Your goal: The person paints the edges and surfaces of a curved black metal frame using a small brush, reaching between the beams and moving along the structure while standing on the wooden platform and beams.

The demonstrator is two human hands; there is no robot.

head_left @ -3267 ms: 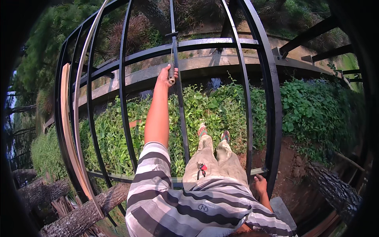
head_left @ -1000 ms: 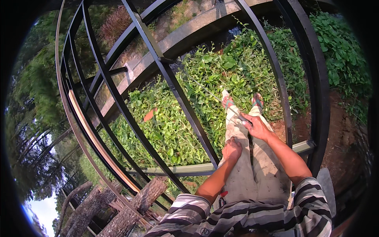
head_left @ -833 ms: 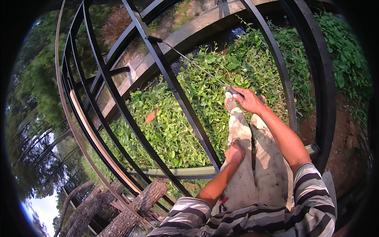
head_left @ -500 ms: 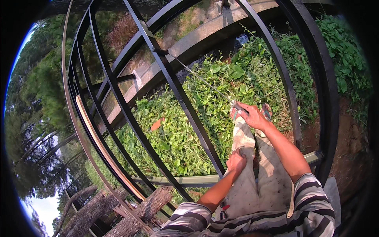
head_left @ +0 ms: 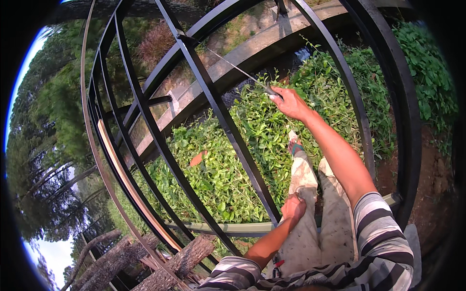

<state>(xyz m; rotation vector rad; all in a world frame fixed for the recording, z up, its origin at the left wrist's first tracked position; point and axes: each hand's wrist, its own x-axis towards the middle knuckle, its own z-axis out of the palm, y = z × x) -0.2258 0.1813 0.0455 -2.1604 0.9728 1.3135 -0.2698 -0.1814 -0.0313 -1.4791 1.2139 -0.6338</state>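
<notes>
The long-rod tool (head_left: 233,67) I'm working with slants across the upper middle of my view, its dark head (head_left: 188,41) up against the edge of a black bar (head_left: 213,99) as far as I can tell, its dark handle (head_left: 270,90) down and to the right. That handle lies inside the fingers of my right hand (head_left: 290,103), which are closed round it, the thumb along the near side; the thin metal rod runs out beyond them, away from the palm.

My left hand (head_left: 293,207) is curled into a loose fist on the left leg of the light trousers (head_left: 301,237), near the knee; I can't tell whether cloth is pinched in it.

For edges, the worked bar runs down at a slant to a grey-green rail (head_left: 233,228). My right hand sits in the open gap between that bar and the next dark upright (head_left: 343,72), clear of both, with green plants (head_left: 208,179) below it. A thick curved black post (head_left: 407,121) stands further right, and a concrete ledge (head_left: 262,46) crosses behind the rod. To the left, more black bars (head_left: 160,131) stand closer together, with a pale wooden strip (head_left: 112,150) beside them and a rough log (head_left: 179,262) below.
</notes>
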